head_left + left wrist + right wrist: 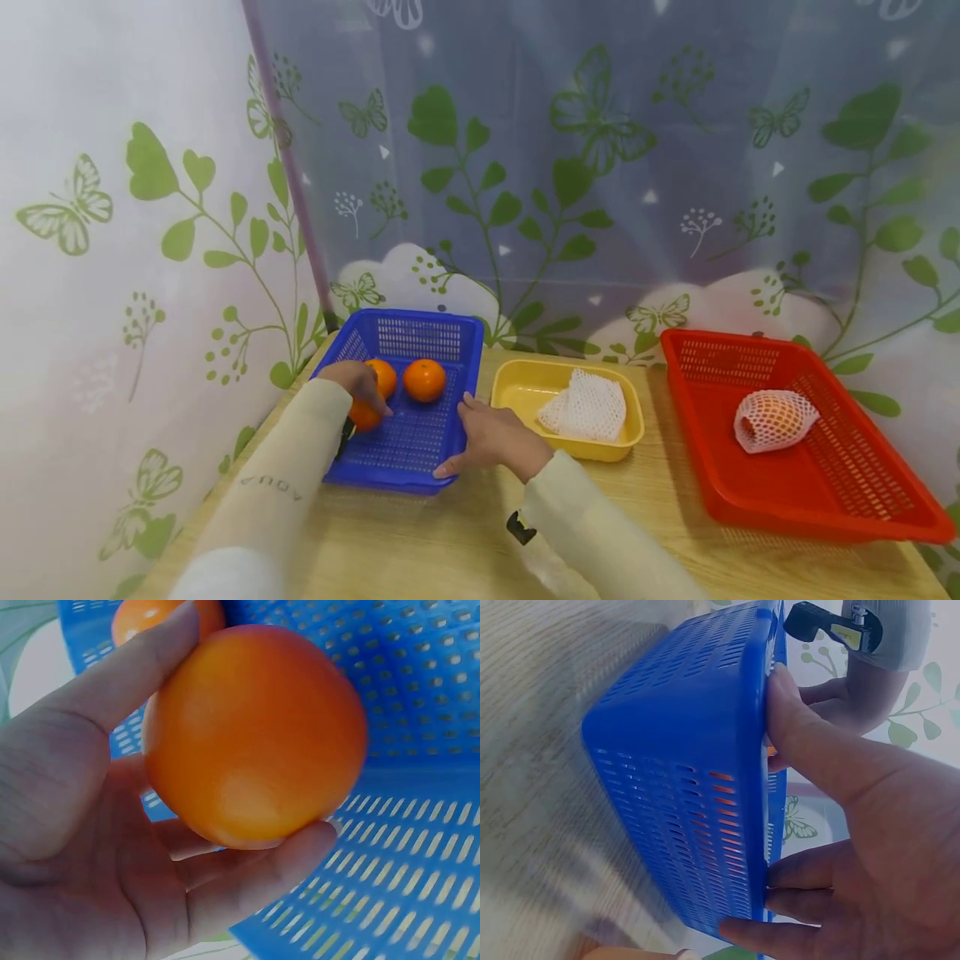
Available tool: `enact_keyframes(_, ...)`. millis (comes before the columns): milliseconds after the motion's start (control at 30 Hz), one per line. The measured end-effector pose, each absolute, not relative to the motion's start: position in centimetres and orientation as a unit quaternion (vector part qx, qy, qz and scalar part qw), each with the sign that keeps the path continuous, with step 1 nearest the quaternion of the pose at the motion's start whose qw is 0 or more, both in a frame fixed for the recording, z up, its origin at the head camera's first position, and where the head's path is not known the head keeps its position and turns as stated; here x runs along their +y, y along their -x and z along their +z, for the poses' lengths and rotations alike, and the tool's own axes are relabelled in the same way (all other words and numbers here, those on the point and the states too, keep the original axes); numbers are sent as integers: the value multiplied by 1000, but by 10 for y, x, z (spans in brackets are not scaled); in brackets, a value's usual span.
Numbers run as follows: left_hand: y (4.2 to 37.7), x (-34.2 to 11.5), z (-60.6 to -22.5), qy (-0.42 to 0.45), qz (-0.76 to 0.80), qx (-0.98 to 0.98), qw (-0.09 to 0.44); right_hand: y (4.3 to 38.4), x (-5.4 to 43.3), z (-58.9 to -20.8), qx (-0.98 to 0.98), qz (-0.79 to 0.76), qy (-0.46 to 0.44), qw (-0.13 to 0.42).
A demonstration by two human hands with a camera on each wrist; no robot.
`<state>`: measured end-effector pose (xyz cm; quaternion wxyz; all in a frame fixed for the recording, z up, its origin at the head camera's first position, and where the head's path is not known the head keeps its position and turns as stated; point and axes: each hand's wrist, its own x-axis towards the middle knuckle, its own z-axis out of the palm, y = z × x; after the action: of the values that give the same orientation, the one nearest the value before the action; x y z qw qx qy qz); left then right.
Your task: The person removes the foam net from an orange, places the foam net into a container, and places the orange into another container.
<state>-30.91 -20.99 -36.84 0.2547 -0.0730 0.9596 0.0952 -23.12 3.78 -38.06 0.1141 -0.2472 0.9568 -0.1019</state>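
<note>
My left hand (358,385) is inside the blue basket (420,482), holding an orange (255,739) between thumb and fingers. In the left wrist view the thumb lies on one side of the fruit and the fingers curve along its lower side. Two other oranges lie in the basket: one beside my left hand, partly hidden by it, and another orange (424,381) nearer the middle. Spread along the basket's right rim is my right hand (491,437). Its thumb (789,705) touches the rim near the front corner, and the fingers rest farther back along it.
Right of the blue basket stands a yellow tray (513,375) holding white foam netting (588,408). Farther right, a red basket (742,508) contains a fruit in a foam net (776,419). All stand on a wooden table (420,542) against a patterned curtain (510,167).
</note>
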Motion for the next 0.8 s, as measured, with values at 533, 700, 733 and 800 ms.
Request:
enact_keyframes(533,311,-201,-383,51,31,970,238,231,36,-379,955,-88,247,141)
enact_keyframes(700,311,-204,-379,52,34,969,238,233,35,-378,953,-92,250,142)
enact_keyframes(733,311,-204,-378,55,40,969,238,233,35,-378,954,-92,249,142)
enact_keyframes(800,310,-204,-375,76,75,965,240,234,36,-378,954,-91,247,143)
